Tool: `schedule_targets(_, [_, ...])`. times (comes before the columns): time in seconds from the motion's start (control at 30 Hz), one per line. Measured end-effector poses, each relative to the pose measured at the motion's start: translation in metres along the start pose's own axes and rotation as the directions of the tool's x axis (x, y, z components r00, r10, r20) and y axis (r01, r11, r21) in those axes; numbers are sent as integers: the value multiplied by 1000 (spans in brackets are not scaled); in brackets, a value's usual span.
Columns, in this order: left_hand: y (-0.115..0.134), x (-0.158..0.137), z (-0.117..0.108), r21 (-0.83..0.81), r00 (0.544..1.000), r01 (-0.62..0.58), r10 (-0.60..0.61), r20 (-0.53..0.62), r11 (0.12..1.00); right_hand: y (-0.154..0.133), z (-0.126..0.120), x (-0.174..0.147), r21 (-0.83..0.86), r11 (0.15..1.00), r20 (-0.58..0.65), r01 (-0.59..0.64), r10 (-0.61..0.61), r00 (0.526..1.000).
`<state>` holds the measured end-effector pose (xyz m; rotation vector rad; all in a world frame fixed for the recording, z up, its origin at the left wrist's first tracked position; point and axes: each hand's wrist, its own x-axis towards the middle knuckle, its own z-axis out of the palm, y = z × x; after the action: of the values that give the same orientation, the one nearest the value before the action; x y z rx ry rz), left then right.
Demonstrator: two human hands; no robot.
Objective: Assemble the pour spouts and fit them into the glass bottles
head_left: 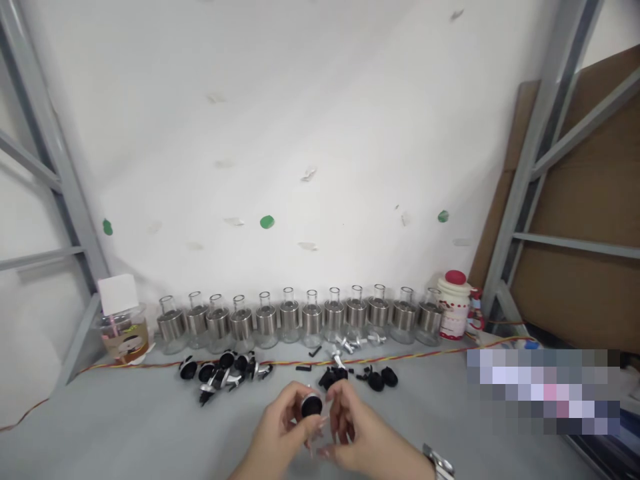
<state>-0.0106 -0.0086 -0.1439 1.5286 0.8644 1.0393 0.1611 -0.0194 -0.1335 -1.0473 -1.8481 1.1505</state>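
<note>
My left hand [287, 420] is closed around a round black cap with a silver rim [311, 405], its dark face turned towards me. Just to the right is my right hand [350, 423], fingers curved and thumb apart from them; I make out nothing in its grasp. Beyond the hands, on the grey table, lie loose silver and black spout caps [220, 377] to the left. Past my right hand are black cap pieces [383, 378] and several silver spouts [350, 345].
A row of glass bottles with metal sleeves [312, 317] stands along the wall. A plastic cup [125, 340] is at the left end, a white and pink bottle [454, 310] at the right. A twisted red-yellow wire [415, 357] crosses the table [150, 427]. Metal posts [520, 160] flank it.
</note>
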Motion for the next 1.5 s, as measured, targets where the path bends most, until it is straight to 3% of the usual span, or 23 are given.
schedule_targets(0.07, [3, -2, -2, 112, 995, -39, 28, 99, 993, -6, -4, -1, 10, 999, 74, -42, 41, 996])
schedule_targets(0.17, [13, -5, -2, 362, 970, -182, 107, 216, 914, -10, -8, -2, 11, 998, 89, -59, 58, 994])
schedule_targets(0.23, [18, -8, 0, 423, 959, -224, 122, 255, 878, -11, -9, -1, 27, 996, 89, -82, 79, 993])
schedule_targets(0.43, [24, -13, 9, 323, 979, -52, -17, 205, 945, -26, -9, -4, 247, 962, 200, -112, 62, 978])
schedule_targets(0.6, [24, -13, 12, 277, 981, -38, -17, 193, 960, -31, -4, -6, 346, 935, 240, -82, -3, 971])
schedule_targets(0.73, [9, -10, 11, 165, 992, 13, -33, 118, 986, -18, -5, -4, 148, 985, 234, -84, 47, 971])
schedule_targets(0.83, [0, -5, 10, 12, 997, 64, -64, 32, 998, -3, -23, 3, -144, 989, 34, -16, 21, 999])
schedule_targets(0.93, [0, 0, 7, -65, 996, 54, -58, -64, 996, 13, -49, 12, -480, 877, -270, -28, -117, 956])
schedule_targets(1.03, [3, 3, 6, -127, 990, 110, -119, -71, 986, 31, -65, 21, -724, 674, -377, -151, -201, 904])
schedule_targets(1.13, [1, 4, 8, -168, 988, 146, -152, -20, 975, 47, -66, 27, -774, 612, -350, -162, -199, 915])
schedule_targets(1.33, [-1, 4, 12, -170, 983, 185, -183, 27, 968, 64, -58, 37, -745, 654, -326, -131, -185, 927])
schedule_targets(1.5, [1, 1, 10, -114, 994, 98, -92, 57, 989, 66, -57, 38, -702, 705, -335, -103, -198, 921])
